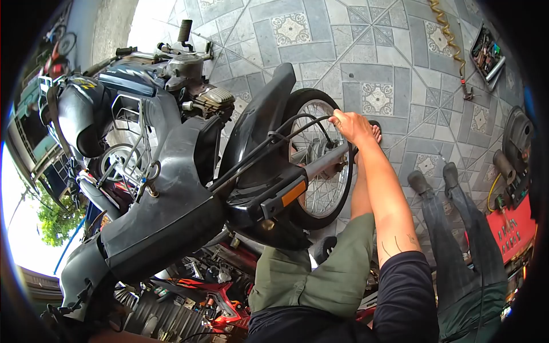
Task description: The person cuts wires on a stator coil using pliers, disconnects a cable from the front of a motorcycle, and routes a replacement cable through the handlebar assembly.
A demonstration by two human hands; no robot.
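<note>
My right hand (350,127) is closed around a black cable (311,118) beside the front wheel of a motorbike. The cable runs back along the fork to the dark front bodywork (166,200). Just below the hand are the wheel's spokes and hub (326,163), with the black tyre (303,103) around them. A grey fork leg (326,160) with an orange reflector (293,193) lies next to the black front fender (257,126). Of my left arm only a strip of forearm (128,337) shows at the bottom edge, near the handlebar end; the hand itself cannot be made out.
Another person's legs in dark trousers (457,240) are at the right. A tool tray (488,56) and a coiled yellow air hose (446,34) lie on the tiled floor (389,68). A red panel (510,231) stands at the right. More motorbikes (223,308) are parked at the left and below.
</note>
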